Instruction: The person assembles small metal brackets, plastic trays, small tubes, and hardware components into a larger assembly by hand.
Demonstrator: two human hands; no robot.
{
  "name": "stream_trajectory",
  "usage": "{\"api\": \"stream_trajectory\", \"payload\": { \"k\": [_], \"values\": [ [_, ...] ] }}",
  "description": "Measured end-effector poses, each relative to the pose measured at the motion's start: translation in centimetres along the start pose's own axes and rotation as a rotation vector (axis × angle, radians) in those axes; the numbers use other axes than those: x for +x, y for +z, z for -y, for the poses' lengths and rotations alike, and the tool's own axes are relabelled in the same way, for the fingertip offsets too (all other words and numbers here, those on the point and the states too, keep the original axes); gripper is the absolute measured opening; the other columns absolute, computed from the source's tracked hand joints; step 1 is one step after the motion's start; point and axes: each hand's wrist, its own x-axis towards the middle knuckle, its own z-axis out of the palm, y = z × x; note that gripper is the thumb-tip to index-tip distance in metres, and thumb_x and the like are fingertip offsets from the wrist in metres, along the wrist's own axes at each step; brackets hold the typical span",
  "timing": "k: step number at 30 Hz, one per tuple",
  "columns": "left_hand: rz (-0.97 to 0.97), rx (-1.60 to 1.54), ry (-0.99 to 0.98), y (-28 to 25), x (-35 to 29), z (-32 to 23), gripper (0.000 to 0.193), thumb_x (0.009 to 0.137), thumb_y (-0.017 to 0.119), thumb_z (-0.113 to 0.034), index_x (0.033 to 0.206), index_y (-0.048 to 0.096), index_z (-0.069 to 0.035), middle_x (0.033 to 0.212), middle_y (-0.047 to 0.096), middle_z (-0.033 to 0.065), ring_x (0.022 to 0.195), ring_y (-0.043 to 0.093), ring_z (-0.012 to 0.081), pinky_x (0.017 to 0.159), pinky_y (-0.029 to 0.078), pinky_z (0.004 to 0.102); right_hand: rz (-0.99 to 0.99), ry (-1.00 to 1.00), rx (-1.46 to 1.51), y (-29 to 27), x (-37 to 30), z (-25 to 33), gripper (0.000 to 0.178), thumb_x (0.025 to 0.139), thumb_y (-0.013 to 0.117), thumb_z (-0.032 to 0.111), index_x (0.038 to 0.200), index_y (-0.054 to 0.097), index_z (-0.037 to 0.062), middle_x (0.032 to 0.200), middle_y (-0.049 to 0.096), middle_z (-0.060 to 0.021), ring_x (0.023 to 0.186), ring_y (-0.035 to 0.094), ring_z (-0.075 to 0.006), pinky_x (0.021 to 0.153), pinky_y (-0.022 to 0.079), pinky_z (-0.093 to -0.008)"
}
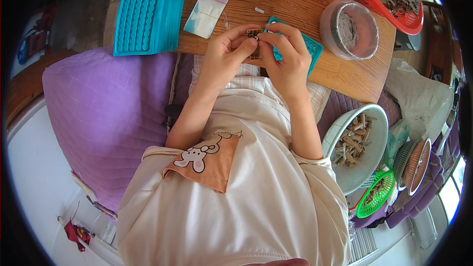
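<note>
Above the table's near edge, my two hands meet over a small dark piece with a gold-coloured grid (254, 34). My left hand (225, 59) is closed, pinching this piece between thumb and fingers. My right hand (290, 61) has its thumb and forefinger pressed together at the piece's right side; whatever sits between those tips is too small to make out. Partly covered by the right hand is a flat teal moulded tray (314, 49). A small white bit (259, 10) lies on the wood just beyond my fingers.
A stack of teal trays (148, 19) and a clear packet (207, 12) are at left. To the right are a clear tub (349, 29) and a red basket (411, 22) of metal-looking parts. A pale basin (362, 177) of brownish pieces stands by my right elbow.
</note>
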Motion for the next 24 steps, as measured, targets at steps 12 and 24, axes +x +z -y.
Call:
{"api": "stream_trajectory", "payload": {
  "k": [12,24],
  "values": [
    [-0.039,0.073,-0.048,-0.6,-0.5,0.2,0.024,0.082,0.045,-0.010,0.103,0.051,0.001,0.088,0.059,0.0124,0.073,0.060,0.0158,0.062,0.048,0.0241,0.112,0.012,-0.344,0.2,0.5,-6.8,0.018,0.068,0.059,0.004,0.085,0.061,0.0095,0.085,0.055,-0.0040,0.076,0.054,-0.0218,0.063,0.046,-0.0313],
    [0.004,0.039,-0.036,-0.4,-0.7,-0.4,0.030,0.083,0.052,-0.016,0.107,0.048,0.000,0.090,0.059,0.0110,0.076,0.059,0.0145,0.065,0.049,0.0236,-0.058,0.065,-0.108,-0.5,1.0,-3.7,0.011,0.067,0.061,0.001,0.077,0.061,0.0052,0.085,0.056,-0.0058,0.075,0.056,-0.0206,0.064,0.046,-0.0285]
  ]
}}
